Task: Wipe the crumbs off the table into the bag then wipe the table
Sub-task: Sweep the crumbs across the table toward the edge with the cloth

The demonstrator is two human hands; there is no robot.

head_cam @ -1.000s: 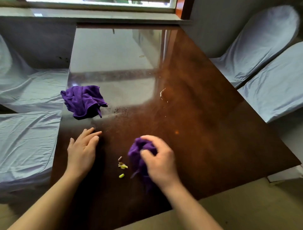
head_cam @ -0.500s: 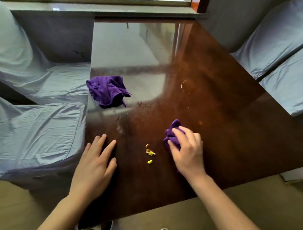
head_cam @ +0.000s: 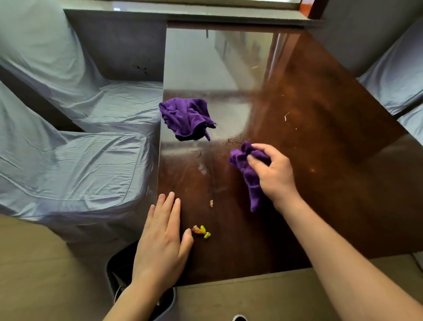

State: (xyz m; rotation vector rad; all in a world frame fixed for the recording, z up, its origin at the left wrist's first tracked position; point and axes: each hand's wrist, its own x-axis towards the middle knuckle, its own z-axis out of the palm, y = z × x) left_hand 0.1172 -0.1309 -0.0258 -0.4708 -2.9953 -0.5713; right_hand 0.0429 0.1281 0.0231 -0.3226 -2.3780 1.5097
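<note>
Step in hand: gathering crumbs. My right hand clutches a bunched purple cloth mid-table; my left hand lies flat, fingers spread, just beside the crumbs. Bag: below the near-left corner. Next, I judge: sweep crumbs toward that edge.

Daylight from a window at the top throws pale glare across the far half of the glossy surface. Near side dimmer. Wide-angle bending at edges; slightly soft.
</note>
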